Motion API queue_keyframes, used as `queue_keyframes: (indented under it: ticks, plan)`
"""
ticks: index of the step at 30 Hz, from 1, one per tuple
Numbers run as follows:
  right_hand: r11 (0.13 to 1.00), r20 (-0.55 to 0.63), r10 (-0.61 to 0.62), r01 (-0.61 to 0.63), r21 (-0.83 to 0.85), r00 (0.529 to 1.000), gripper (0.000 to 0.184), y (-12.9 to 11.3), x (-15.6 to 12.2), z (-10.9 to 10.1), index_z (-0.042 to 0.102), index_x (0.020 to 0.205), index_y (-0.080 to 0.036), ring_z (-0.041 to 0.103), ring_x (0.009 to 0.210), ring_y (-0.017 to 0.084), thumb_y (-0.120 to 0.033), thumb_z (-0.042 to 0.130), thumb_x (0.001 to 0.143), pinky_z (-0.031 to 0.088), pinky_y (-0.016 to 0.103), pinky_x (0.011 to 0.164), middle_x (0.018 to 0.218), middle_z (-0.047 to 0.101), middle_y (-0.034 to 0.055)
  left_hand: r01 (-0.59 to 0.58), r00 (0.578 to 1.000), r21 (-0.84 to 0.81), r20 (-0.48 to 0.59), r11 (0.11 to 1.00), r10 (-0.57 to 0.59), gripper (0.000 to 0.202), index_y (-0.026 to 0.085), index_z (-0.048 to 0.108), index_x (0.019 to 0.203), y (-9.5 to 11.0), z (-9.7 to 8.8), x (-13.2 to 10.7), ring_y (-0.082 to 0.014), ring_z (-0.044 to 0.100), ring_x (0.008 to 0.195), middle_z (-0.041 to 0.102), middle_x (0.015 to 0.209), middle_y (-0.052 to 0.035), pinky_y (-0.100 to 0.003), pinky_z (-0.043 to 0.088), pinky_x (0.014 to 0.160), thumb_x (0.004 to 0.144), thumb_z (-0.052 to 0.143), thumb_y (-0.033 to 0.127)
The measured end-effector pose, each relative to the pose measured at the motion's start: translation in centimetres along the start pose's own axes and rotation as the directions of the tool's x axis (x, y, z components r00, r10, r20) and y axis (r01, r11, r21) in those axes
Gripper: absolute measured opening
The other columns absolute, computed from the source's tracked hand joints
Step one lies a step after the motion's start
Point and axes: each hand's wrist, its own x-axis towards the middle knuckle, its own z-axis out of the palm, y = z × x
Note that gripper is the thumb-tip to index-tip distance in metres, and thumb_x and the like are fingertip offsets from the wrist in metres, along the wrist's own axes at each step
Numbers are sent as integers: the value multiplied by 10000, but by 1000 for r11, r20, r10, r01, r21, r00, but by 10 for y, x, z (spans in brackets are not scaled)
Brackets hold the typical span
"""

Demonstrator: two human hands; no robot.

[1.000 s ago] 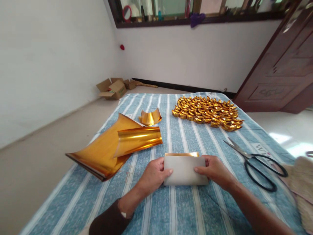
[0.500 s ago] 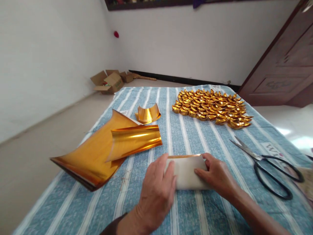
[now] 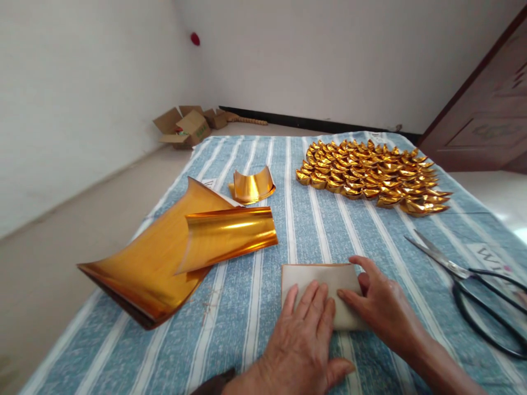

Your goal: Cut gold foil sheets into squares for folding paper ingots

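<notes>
A folded sheet of paper (image 3: pixel 315 277), grey-white side up with a thin gold edge, lies on the blue striped cloth (image 3: pixel 288 230) near me. My left hand (image 3: pixel 307 337) lies flat on its near part, fingers stretched out and pressing down. My right hand (image 3: pixel 381 307) rests on the sheet's right end, fingers spread and the thumb against the paper. Neither hand grips anything.
A stack of curled gold foil sheets (image 3: pixel 173 249) lies to the left, a small curved gold piece (image 3: pixel 252 186) behind it. Many folded gold ingots (image 3: pixel 370 175) are laid out at the far right. Black-handled scissors (image 3: pixel 473 280) lie at right. Cardboard boxes (image 3: pixel 185 127) sit on the floor.
My left hand has slid from the sheet's left edge onto its top and lies flat. The gold strip at the far edge has been folded down. The view has tilted downward.
</notes>
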Motion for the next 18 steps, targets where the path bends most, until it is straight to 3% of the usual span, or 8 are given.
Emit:
queue_keyframes:
  ticks: [5,11,18]
  plan:
    - [999,-46,-10,7,-49,999,541,-1,0,1,479,1208,-162,521,467,210,-466,471,761,344,276,470,562,494,-41,-7,1000,-6,-21,1000,7,708,71,444,1378,0,2,-1,-361,299,1376,391,1451,-212,-598,302,1095,925,467,615]
    - [979,-120,-52,27,-204,991,504,-1,-4,4,498,1170,-160,564,527,255,-485,409,795,360,314,506,636,550,22,10,1000,8,-25,1000,-10,700,81,452,1369,-1,3,0,-365,296,1377,384,1457,-211,-594,302,1097,912,495,609]
    - [942,-163,-170,112,-316,972,373,0,-6,7,559,1022,-171,581,549,263,-459,369,881,376,318,505,701,593,80,-5,995,40,-98,999,9,725,97,431,1384,-5,20,-2,-367,257,1393,357,1475,-208,-604,291,1098,902,480,636]
